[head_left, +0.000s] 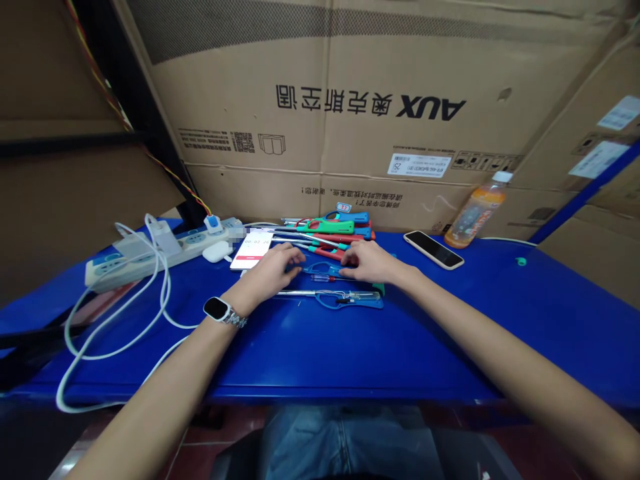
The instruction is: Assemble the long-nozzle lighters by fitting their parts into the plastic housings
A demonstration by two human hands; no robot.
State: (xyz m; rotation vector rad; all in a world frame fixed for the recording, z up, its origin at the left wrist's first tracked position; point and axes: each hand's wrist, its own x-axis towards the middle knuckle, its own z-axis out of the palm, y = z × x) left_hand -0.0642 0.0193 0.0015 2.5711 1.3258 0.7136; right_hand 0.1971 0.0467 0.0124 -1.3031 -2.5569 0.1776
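Note:
My left hand [274, 265] is curled at the left end of a blue lighter casing [323, 268], with thumb and forefinger closed on it. Its right part is pinched by my right hand [369, 261]. Just below lies a small screwdriver [321, 279] with a clear purple and red handle. Nearer me rests an opened long-nosed lighter [350, 299], its metal tube pointing left and its inner parts showing in the blue half shell. Beyond my hands, several long-nosed lighters [330, 227] in green, red and blue lie in a pile.
A lit phone [253, 250] lies beside my left hand, near a white earphone case [217, 251]. The power strip [135, 257] with looping white cables is at left. At right are another phone [434, 250], an orange drink bottle [475, 212] and a green ring [521, 262]. A cardboard box [350, 60] stands behind.

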